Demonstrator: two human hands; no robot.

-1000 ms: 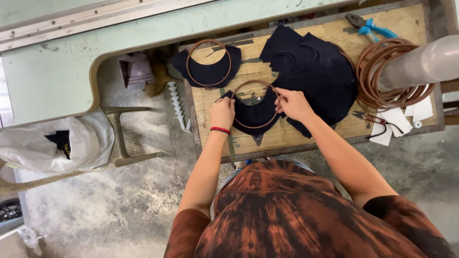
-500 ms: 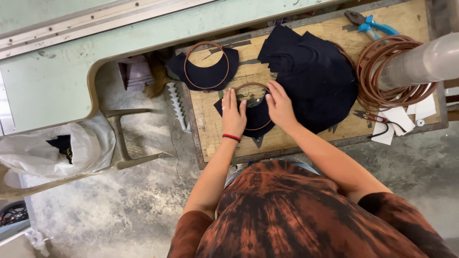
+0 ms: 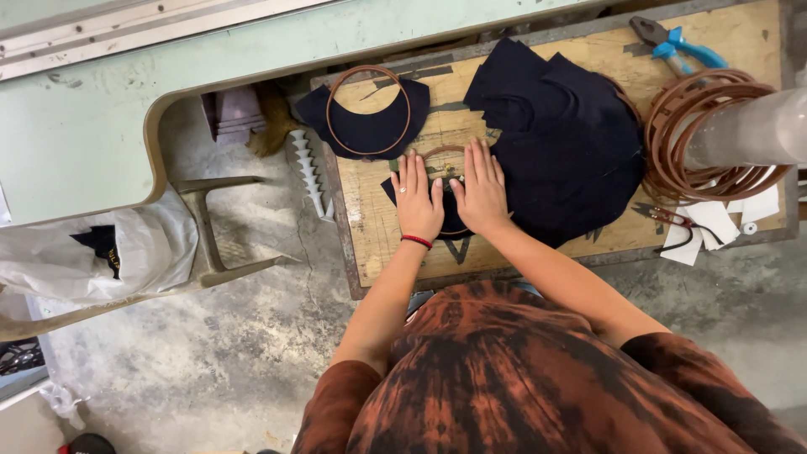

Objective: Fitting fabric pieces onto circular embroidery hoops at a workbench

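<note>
**Both palms flat on the dark fabric piece**

Centre frame: the left hand and right hand lie side by side, fingers released and spread, pressing a small dark fabric piece with a brown ring onto the wooden surface. Nothing gripped. Just right, touching, a pile of dark cloth. Above left, another fabric piece carrying a ring. Far right, stacked brown rings; blue-handled pliers upper right.
</note>
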